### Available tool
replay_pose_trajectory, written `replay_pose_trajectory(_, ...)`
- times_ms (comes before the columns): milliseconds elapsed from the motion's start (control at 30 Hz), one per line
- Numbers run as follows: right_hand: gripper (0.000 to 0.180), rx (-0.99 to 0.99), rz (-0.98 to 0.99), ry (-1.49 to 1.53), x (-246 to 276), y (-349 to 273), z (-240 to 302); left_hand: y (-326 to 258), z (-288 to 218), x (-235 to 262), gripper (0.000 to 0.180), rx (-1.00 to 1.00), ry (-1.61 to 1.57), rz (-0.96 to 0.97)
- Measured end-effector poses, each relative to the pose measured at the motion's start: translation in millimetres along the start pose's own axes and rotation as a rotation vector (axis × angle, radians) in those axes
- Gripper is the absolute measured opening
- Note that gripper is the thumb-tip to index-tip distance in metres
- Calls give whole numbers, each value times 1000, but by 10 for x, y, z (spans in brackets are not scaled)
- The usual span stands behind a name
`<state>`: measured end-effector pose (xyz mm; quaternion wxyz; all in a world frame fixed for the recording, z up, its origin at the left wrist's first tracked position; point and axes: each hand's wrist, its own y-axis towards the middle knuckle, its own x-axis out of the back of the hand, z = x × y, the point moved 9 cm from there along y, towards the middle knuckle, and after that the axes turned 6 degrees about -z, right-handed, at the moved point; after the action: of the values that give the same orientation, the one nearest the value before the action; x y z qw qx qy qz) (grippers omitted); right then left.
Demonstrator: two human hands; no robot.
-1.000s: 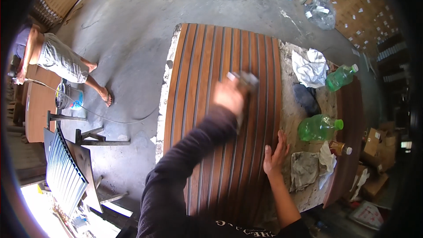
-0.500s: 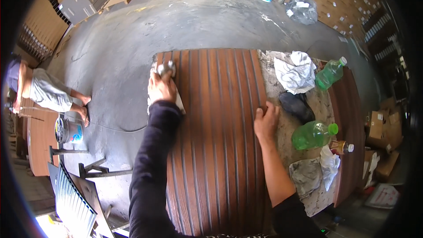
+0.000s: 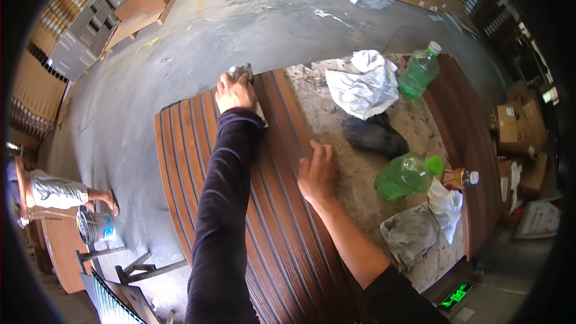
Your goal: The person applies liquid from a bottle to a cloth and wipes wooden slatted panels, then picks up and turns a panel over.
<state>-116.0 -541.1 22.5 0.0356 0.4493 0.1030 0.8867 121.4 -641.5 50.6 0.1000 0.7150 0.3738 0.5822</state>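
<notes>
Two bare hands on a ribbed reddish-brown wooden panel (image 3: pixel 282 228), left hand (image 3: pixel 235 93) clutching a crumpled grey rag (image 3: pixel 241 72) at its far edge, right hand (image 3: pixel 318 174) flat, grasping nothing.

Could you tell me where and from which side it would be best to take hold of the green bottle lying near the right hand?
The green bottle lies on its side, cap to the right. Probably best to grip across its wide round body from above, where it is clear; the right hand is flat just to its left.

Grooved panel (image 3: pixel 282 228) open between hands. Right side blocked: white rag (image 3: pixel 365 84), dark cloth (image 3: pixel 375 135), green bottle (image 3: pixel 408 175).
</notes>
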Motion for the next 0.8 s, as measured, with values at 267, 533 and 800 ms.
replay_pose_trajectory(267,30,99,-182,149,-65,20,28,-1347,-382,966,32,-273,-245,136)
replay_pose_trajectory(533,49,104,-138,45,-22,-1,-74,-3767,934,3197,33,240,50,168)
replay_pose_trajectory(800,71,260,5,-77,205,-1103,-29,-4774,1051,3988,37,564,69,117)
